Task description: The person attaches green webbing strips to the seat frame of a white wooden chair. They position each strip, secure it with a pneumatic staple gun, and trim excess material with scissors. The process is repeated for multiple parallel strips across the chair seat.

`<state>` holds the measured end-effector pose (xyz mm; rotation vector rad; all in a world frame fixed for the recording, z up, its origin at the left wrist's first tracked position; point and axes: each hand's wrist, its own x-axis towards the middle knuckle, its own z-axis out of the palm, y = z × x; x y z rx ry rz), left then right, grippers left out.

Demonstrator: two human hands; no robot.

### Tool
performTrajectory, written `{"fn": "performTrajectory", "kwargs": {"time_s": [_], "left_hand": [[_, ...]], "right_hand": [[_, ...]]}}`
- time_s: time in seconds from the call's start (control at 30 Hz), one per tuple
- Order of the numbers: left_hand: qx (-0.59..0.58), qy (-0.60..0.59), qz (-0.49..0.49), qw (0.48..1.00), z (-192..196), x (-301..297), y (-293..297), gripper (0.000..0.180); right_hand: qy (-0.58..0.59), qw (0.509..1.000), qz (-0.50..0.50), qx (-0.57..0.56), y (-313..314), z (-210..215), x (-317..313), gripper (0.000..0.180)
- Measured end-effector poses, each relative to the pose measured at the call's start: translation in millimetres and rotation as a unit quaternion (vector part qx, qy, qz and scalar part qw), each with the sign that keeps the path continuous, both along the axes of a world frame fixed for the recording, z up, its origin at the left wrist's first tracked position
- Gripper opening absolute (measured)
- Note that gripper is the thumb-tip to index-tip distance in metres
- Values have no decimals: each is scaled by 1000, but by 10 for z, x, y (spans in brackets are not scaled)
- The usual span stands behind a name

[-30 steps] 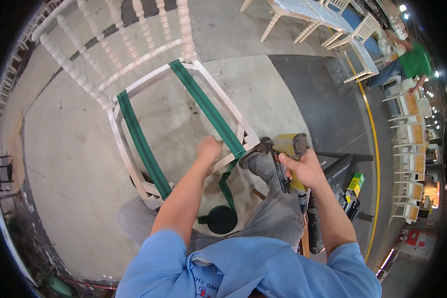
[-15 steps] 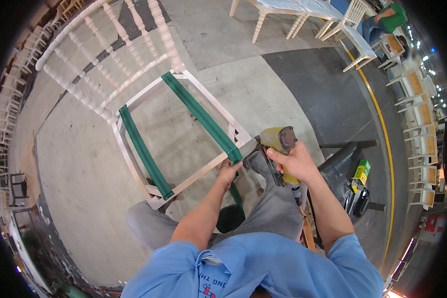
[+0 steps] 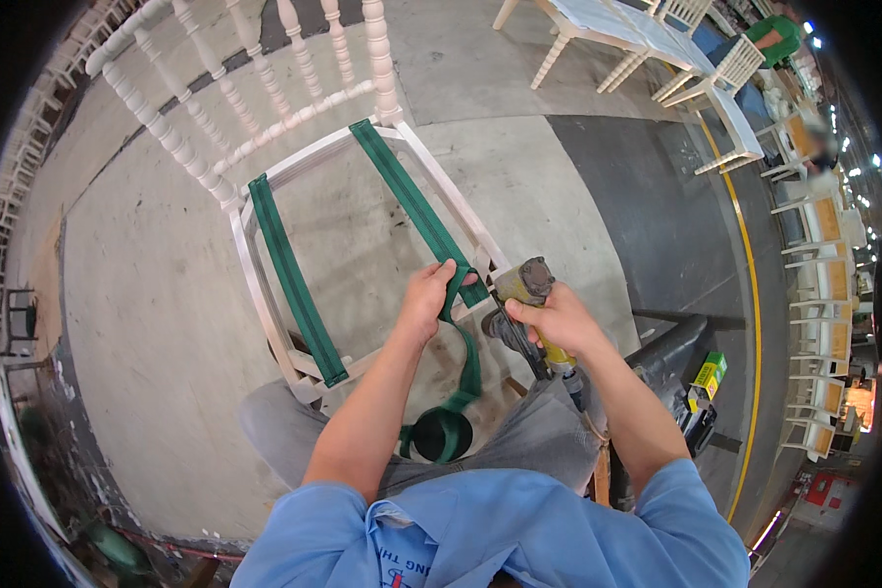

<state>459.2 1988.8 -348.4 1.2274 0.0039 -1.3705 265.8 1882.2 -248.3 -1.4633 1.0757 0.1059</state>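
Note:
A white wooden chair frame (image 3: 439,191) with a turned-spindle back stands before me, its seat open. Two green webbing straps run from back to front across it: the left strap (image 3: 289,269) and the right strap (image 3: 402,186). My left hand (image 3: 428,299) is closed on the loose end of the webbing (image 3: 470,353) near the front rail. That webbing trails down to a roll (image 3: 441,434) between my legs. My right hand (image 3: 559,318) grips a yellow pneumatic staple gun (image 3: 525,280) by its handle, close to the front right corner of the seat.
Right of me lies a green-and-yellow box (image 3: 708,377) beside black items. White tables (image 3: 608,27) and chairs stand at the far right, with a person in green (image 3: 776,39) near them. Rows of chairs (image 3: 818,284) line the right side; more (image 3: 29,157) line the left.
My left hand has moved from the front rail up over the strap's front end, lifting the loose webbing. The staple gun has shifted slightly left and down. The webbing roll shows more fully.

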Motion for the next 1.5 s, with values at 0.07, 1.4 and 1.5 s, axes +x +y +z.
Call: {"fn": "performTrajectory", "kwargs": {"time_s": [0.07, 1.4, 1.5], "left_hand": [[15, 28, -3, 999, 33, -8, -60, 35], [0, -597, -122, 793, 24, -744, 434, 34], [4, -622, -94, 777, -139, -665, 618, 34]], "right_hand": [[14, 1000, -8, 1, -17, -61, 32, 37], [32, 913, -396, -96, -153, 1283, -3210, 47], [-1, 900, -436, -13, -29, 661, -3704, 47]]}}
